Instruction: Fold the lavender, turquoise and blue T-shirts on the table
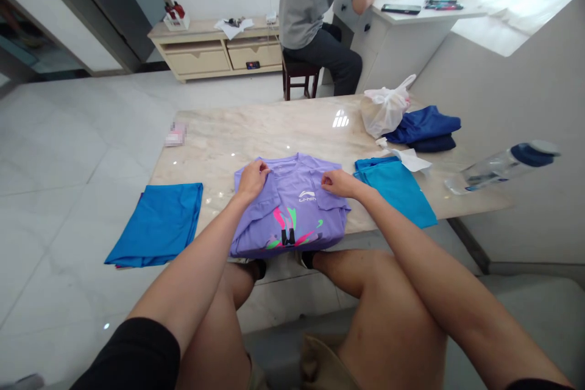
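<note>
Holding: left hand (252, 181) and right hand (339, 183) apart, both on the upper part of the purple T-shirt (290, 213); grip force cannot be told.
Shirt position: folded, print up, at the near edge of the marble table (256, 134).
Teal shirt (393, 189): 3 o'clock, just beside.
Blue shirt (158, 225): 9 o'clock, beyond the table edge.
Plastic bag (384, 108): 1 o'clock, on the table.
Navy clothes (425, 128): 2 o'clock, touching the bag.
Water bottle (503, 167): 3 o'clock, on its side, well apart.
Seated person (315, 12): 12 o'clock, past the table, at a white desk (397, 42).

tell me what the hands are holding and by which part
The left hand and right hand lie on the folded purple T-shirt, either side of the neckline; whether they actually grip it cannot be told.
</note>
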Demonstrator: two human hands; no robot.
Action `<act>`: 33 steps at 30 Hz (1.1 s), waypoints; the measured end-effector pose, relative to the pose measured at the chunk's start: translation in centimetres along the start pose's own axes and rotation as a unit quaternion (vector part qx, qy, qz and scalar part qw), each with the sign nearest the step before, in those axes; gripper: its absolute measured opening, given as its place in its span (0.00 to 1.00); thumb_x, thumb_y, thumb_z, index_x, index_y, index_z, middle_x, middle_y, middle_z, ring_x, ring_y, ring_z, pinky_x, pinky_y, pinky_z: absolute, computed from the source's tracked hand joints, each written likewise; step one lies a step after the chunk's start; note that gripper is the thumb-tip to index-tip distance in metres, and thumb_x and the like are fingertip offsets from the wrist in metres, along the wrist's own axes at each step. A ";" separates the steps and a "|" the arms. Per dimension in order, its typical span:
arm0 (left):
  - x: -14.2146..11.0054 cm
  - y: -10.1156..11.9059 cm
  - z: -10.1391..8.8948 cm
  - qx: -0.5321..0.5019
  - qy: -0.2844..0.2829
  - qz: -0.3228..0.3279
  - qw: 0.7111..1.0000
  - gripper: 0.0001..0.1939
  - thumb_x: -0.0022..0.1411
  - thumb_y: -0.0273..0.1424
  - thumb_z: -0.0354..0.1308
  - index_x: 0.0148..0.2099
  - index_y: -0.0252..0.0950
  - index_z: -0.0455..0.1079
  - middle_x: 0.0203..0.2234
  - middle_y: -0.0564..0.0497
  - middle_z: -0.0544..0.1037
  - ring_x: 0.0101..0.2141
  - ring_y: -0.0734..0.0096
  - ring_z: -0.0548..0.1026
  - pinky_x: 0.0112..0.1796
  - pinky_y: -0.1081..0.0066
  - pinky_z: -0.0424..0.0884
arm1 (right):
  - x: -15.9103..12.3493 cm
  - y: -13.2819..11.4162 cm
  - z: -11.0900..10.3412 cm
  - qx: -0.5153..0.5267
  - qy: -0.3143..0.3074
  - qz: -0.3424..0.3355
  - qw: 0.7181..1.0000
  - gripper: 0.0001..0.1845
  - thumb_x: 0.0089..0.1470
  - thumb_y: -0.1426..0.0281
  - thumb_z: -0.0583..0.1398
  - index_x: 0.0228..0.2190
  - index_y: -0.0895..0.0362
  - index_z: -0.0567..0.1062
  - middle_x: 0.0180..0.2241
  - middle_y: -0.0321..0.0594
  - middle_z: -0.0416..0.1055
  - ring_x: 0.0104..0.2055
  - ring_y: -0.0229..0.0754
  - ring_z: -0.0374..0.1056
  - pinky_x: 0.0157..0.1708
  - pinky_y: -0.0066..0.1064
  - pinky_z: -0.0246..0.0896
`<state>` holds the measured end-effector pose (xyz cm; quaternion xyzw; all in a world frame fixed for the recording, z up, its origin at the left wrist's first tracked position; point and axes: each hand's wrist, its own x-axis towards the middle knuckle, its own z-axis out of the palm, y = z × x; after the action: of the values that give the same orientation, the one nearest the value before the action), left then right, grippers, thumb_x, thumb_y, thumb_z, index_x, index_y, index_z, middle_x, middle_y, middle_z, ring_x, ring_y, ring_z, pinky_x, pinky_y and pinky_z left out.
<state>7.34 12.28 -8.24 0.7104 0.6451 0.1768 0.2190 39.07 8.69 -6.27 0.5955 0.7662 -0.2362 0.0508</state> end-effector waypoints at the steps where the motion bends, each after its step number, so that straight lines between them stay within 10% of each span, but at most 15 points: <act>1: -0.1 -0.1 -0.2 0.000 0.009 0.005 1.000 0.08 0.73 0.31 0.58 0.49 0.38 0.77 0.48 0.44 0.83 0.47 0.60 0.81 0.58 0.63 0.74 | -0.1 -0.2 0.1 0.002 -0.018 -0.023 1.000 0.12 0.67 0.70 0.63 0.49 0.59 0.84 0.47 0.47 0.84 0.46 0.45 0.78 0.46 0.27 0.66; 8: -3.7 -3.5 -0.7 0.101 -0.087 0.092 0.987 0.33 0.75 0.40 0.55 0.76 0.33 0.60 0.74 0.31 0.62 0.73 0.46 0.64 0.72 0.50 0.61 | -0.8 -2.2 1.2 -0.053 -0.075 -0.012 0.996 0.24 0.64 0.49 0.68 0.45 0.57 0.86 0.45 0.50 0.84 0.46 0.52 0.79 0.42 0.31 0.68; 13: -4.9 -6.8 -1.7 0.148 -0.263 0.094 0.949 0.52 0.69 0.52 0.60 0.84 0.39 0.44 0.83 0.37 0.41 0.81 0.41 0.40 0.76 0.44 0.46 | -0.3 -2.7 1.5 -0.060 -0.085 0.008 0.995 0.12 0.63 0.64 0.68 0.41 0.59 0.88 0.42 0.52 0.84 0.45 0.52 0.80 0.42 0.32 0.67; 20: -4.9 -7.6 -3.1 0.199 -0.346 0.094 0.912 0.60 0.65 0.52 0.65 0.86 0.45 0.35 0.82 0.41 0.24 0.80 0.35 0.28 0.76 0.39 0.42 | -0.6 -4.3 -0.7 0.036 -0.066 -0.025 0.997 0.08 0.59 0.70 0.66 0.29 0.58 0.83 0.32 0.39 0.82 0.35 0.41 0.74 0.34 0.27 0.59; 28: -4.7 -8.0 -3.1 0.140 -0.257 0.101 0.951 0.48 0.63 0.50 0.70 0.80 0.49 0.58 0.82 0.40 0.46 0.80 0.35 0.46 0.75 0.41 0.49 | 1.7 -5.2 -0.5 0.080 -0.093 -0.060 0.991 0.14 0.66 0.61 0.64 0.35 0.57 0.85 0.34 0.40 0.82 0.36 0.42 0.75 0.36 0.29 0.63; 33: -3.6 -10.1 -3.0 0.060 -0.028 -0.003 0.998 0.28 0.67 0.38 0.66 0.66 0.36 0.70 0.66 0.34 0.71 0.67 0.44 0.71 0.67 0.52 0.69 | 3.0 0.6 0.4 0.020 0.123 0.084 0.989 0.17 0.64 0.69 0.64 0.52 0.64 0.82 0.51 0.54 0.81 0.51 0.50 0.76 0.53 0.34 0.69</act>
<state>-3.12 9.70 -11.01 0.7250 0.6501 0.1170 0.1948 38.67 11.26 -7.85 0.6832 0.7091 -0.1708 -0.0360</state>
